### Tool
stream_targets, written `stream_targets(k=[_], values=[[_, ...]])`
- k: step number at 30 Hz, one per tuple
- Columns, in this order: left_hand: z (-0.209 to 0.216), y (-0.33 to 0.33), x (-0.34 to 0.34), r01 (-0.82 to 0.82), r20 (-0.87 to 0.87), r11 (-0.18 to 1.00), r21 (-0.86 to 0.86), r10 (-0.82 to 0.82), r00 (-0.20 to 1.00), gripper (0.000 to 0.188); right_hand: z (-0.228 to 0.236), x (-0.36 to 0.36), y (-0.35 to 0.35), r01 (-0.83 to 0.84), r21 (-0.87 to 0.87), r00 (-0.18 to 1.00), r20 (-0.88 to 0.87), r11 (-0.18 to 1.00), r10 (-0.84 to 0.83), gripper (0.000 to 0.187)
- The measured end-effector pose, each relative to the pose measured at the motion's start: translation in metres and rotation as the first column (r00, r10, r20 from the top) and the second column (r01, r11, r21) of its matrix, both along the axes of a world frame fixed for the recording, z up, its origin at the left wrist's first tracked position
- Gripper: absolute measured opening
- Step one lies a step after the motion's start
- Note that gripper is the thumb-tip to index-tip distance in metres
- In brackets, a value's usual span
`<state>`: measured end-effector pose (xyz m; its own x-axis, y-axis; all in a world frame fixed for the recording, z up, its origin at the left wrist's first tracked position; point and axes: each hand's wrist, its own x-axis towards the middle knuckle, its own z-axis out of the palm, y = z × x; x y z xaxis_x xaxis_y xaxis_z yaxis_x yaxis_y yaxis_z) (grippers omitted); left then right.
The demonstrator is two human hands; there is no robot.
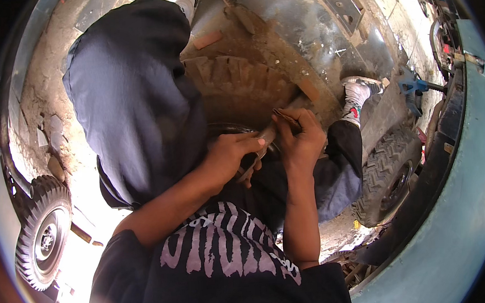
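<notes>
Between my knees, my left hand (233, 155) is closed around a curved grey metal piece (267, 134), its thumb lying along the top. Part of this piece is hidden behind my fingers and the dark trousers. My right hand (302, 135) is close beside it, fingers bent in a pinch on a thin brown folded sheet (288, 118) that looks like sandpaper. The sheet is at the upper end of the metal piece; I cannot tell whether they touch.
A rusty ribbed metal panel (232, 77) lies ahead of my hands, with a reddish block (208, 40) beyond. Treaded wheels stand at left (45, 233) and right (391, 175). A blue metal tool (413, 85) and a teal body panel (452, 222) are at right.
</notes>
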<state>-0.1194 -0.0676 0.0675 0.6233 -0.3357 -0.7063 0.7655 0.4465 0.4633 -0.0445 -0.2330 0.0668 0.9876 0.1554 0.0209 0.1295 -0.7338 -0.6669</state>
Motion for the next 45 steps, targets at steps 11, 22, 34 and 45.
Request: stream_targets(k=[11, 22, 34, 45], values=[[0.0, 0.001, 0.001, 0.013, -0.018, 1.0, 0.011, -0.013, 1.0, 0.04, 0.001, 0.002, -0.013, 0.062, 0.016, 0.989, -0.134, 0.998, -0.059, 0.014], [-0.001, 0.002, 0.004, 0.041, -0.012, 0.999, 0.02, -0.041, 0.999, 0.04, -0.008, 0.011, -0.04, 0.486, 0.473, 0.834, -0.502, 0.735, -0.228, 0.014], [0.006, 0.001, 0.005, 0.03, -0.006, 0.999, 0.044, -0.029, 1.0, 0.046, -0.014, -0.014, -0.024, 0.141, 0.153, 0.976, -0.185, 0.978, -0.112, 0.021], [0.001, 0.002, 0.003, 0.1, 0.028, 0.988, 0.119, -0.104, 0.994, 0.052, -0.001, -0.006, -0.03, -0.033, 0.19, 0.96, -0.265, 0.981, 0.084, 0.028]])
